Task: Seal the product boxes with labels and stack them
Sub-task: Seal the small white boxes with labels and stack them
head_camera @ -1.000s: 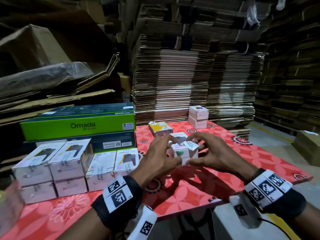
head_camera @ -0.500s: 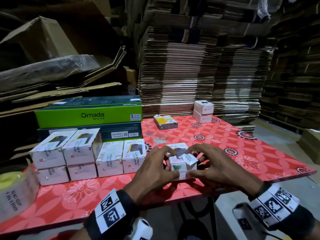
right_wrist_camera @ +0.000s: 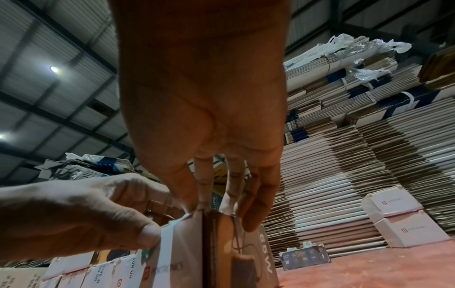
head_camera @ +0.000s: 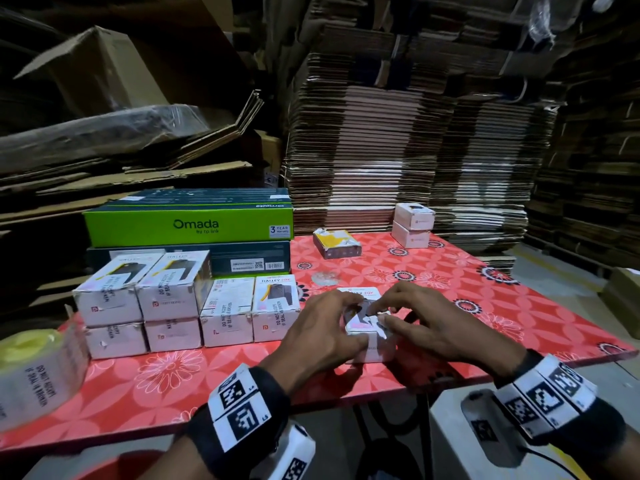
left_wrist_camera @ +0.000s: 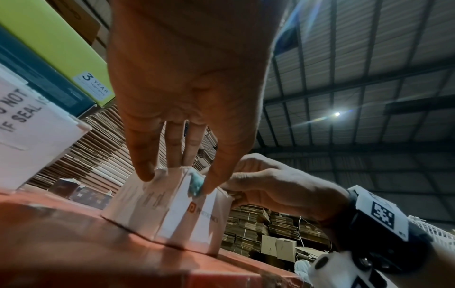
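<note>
Stacks of flattened cardboard (head_camera: 408,143) rose behind a table (head_camera: 502,306) covered in a red floral cloth. Near its front edge both hands met over one small white product box (head_camera: 372,344) that stood on the cloth. The left hand (head_camera: 318,327) came in palm down from the left, its fingers curled over the box's top and its thumb pressed against the near face, so it gripped the box. The right hand (head_camera: 426,320) reached in from the right, its fingers (right_wrist_camera: 204,187) bent down onto the top edge and its thumb against the side, gripping the same box. Both wrists carried black bands with printed square markers.

The box was white with a dark product picture and pink lettering on top, a brand logo on its near face, and a white label (right_wrist_camera: 169,247) running over its top edge and down that face under the left thumb. In the left wrist view the fingertips (left_wrist_camera: 145,171) touched the upper rim.

To the left stood a block of similar boxes (head_camera: 183,306), partly two high, bearing seal labels. A roll of labels (head_camera: 38,375) lay at the far left edge. Two more white boxes (head_camera: 412,225) were stacked at the far right.
</note>
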